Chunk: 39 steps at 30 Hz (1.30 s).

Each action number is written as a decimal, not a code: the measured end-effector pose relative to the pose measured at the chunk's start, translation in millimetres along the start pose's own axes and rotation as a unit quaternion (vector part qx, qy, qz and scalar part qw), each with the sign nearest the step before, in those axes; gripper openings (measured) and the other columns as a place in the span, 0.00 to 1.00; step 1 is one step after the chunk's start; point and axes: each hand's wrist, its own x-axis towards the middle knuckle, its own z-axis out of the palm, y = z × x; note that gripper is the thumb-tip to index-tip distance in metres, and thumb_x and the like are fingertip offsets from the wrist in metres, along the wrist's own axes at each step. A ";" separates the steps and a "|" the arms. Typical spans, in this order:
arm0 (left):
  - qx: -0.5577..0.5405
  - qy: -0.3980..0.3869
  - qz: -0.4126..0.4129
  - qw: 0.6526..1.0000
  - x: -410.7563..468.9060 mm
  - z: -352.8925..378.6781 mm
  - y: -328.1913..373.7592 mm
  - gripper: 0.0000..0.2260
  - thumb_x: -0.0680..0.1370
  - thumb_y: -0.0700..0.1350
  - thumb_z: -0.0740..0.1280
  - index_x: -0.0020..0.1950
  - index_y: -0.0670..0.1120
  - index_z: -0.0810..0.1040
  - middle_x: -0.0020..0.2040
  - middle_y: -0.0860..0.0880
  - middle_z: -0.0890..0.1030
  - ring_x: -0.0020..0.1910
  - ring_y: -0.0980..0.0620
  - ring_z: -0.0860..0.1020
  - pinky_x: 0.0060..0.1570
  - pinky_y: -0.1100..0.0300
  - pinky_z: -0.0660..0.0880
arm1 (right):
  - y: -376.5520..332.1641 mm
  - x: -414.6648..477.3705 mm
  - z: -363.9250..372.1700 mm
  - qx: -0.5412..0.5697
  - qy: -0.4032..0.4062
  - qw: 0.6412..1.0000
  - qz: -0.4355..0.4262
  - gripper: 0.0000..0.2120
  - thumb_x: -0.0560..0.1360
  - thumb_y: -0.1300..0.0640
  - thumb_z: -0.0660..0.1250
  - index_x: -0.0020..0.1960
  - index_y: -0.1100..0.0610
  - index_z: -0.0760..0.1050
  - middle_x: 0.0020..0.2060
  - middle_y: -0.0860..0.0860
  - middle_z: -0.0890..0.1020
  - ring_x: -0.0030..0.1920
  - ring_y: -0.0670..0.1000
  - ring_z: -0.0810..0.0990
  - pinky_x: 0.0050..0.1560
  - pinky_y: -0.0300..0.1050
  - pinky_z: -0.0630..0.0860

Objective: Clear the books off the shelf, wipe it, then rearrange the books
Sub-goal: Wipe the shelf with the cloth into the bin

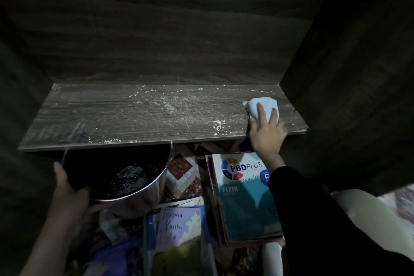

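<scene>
Right hand (266, 134) with fingers spread flat is pressing a white cloth (265, 105) onto the dusty shelf (134, 119) at its right end. Left hand (69, 192) is gripping a steel pot (134, 188) by the rim just below the shelf's front edge, and the books (244, 208) are lying beneath the shelf.

The dark wood-grain shelf (112, 119) is strewn with pale dust specks (165, 103), thickest at the back middle and along the front edge. A light blue cloth (266, 104) lies at its right end. Below, on the patterned floor (183, 170), a teal FIZIK book (242, 204) tops a stack. Left of it lies a handwritten-on book (179, 237).
</scene>
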 end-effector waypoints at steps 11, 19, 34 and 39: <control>-0.031 -0.006 -0.004 1.000 -13.4 8.2 7.8 0.39 0.79 0.26 0.51 0.78 0.60 0.42 0.77 0.51 0.58 0.59 0.41 0.71 0.23 0.56 0.77 | -82.4 -50.3 41.2 0.048 0.064 0.996 -0.027 0.23 0.77 0.51 0.65 0.71 0.50 0.69 0.69 0.63 0.70 0.65 0.70 0.69 0.63 0.66 0.63; 0.039 0.010 0.025 0.999 2.2 0.3 -6.5 0.42 0.77 0.27 0.55 0.77 0.63 0.42 0.67 0.56 0.63 0.66 0.41 0.71 0.55 0.33 0.74 | -161.7 -92.6 66.1 0.071 0.069 0.994 -0.038 0.26 0.72 0.52 0.72 0.68 0.51 0.73 0.65 0.64 0.74 0.61 0.70 0.74 0.58 0.66 0.70; 0.079 0.013 0.038 0.996 9.2 -1.0 -11.3 0.42 0.63 0.43 0.59 0.58 0.82 0.42 0.75 0.52 0.64 0.66 0.38 0.71 0.58 0.36 0.73 | -219.0 -137.3 80.3 0.093 0.077 0.939 -0.323 0.19 0.74 0.51 0.67 0.65 0.48 0.76 0.60 0.59 0.78 0.53 0.64 0.79 0.51 0.61 0.76; 0.084 0.009 0.046 0.995 7.1 -3.3 -9.5 0.43 0.65 0.42 0.59 0.61 0.82 0.40 0.74 0.52 0.65 0.65 0.38 0.73 0.58 0.37 0.73 | -217.4 -140.6 74.4 0.147 0.008 0.884 -0.443 0.23 0.73 0.59 0.70 0.67 0.48 0.74 0.64 0.60 0.76 0.51 0.63 0.76 0.52 0.59 0.73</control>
